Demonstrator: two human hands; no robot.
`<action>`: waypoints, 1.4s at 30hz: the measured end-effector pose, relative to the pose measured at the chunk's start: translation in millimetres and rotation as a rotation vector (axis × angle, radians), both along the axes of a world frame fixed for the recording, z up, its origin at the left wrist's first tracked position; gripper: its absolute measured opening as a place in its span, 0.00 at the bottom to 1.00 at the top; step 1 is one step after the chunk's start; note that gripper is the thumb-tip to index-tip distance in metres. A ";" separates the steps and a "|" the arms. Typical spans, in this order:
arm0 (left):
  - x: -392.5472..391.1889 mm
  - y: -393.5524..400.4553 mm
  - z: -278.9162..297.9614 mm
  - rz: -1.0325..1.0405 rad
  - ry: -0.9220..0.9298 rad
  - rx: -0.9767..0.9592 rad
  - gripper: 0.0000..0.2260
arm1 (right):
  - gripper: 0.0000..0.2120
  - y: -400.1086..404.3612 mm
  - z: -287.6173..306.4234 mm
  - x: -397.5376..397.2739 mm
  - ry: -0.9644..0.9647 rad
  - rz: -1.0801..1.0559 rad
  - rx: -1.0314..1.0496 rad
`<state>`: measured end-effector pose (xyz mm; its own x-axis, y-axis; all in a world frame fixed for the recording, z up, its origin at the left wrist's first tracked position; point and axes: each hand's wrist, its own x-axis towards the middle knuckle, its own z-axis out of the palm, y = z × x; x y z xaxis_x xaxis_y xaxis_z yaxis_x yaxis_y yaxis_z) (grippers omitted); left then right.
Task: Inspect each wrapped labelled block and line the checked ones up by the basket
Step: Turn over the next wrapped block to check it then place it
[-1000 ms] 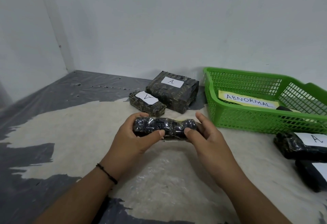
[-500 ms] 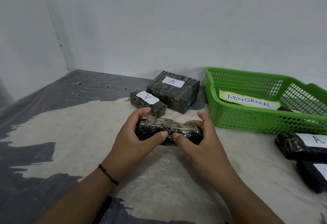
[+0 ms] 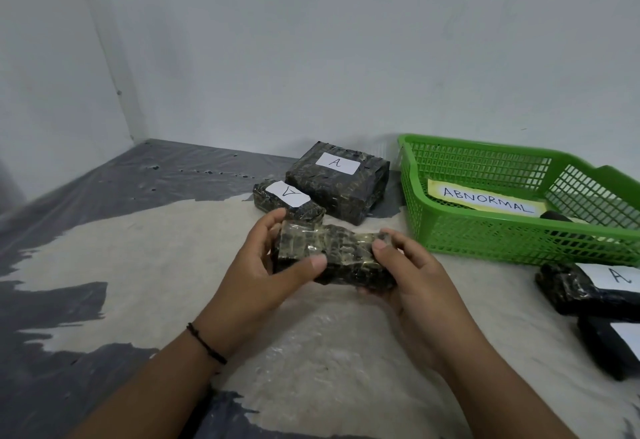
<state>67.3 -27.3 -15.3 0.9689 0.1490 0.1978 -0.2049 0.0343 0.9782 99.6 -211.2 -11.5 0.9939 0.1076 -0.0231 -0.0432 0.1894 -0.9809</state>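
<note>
A dark block wrapped in clear film (image 3: 341, 255) is held above the floor between both hands, its label not showing. My left hand (image 3: 266, 272) grips its left end and my right hand (image 3: 412, 277) its right end. Left of the green basket (image 3: 485, 234) stand two wrapped blocks with white "A" labels: a large one (image 3: 337, 185) and a small one (image 3: 287, 201) just behind my left fingers. To the right of my hands lie another labelled block (image 3: 588, 286) and a second dark block (image 3: 613, 345), cut off by the frame edge.
The basket holds a yellow "ABNORMAL" sign (image 3: 485, 197) and a dark object (image 3: 557, 216) partly hidden by its wall. The floor is covered in grey plastic sheet (image 3: 69, 216) with a pale patch. White walls meet in a corner (image 3: 135, 137) at far left.
Both hands have turned the held block, bringing a broader taped face up toward me, and the thumbs have moved apart along its front edge.
</note>
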 end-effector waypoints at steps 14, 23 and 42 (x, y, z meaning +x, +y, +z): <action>6.9 1.4 -6.4 -0.059 0.126 -0.229 0.12 | 0.28 1.3 5.4 -7.5 -0.153 -0.015 -0.423; 3.2 -1.5 -4.2 0.061 -0.016 0.102 0.05 | 0.36 7.5 3.3 -10.2 -0.147 -0.040 -0.453; 1.8 -1.2 -2.8 0.126 0.075 0.214 0.16 | 0.09 4.4 0.4 -6.4 -0.198 -0.005 -0.382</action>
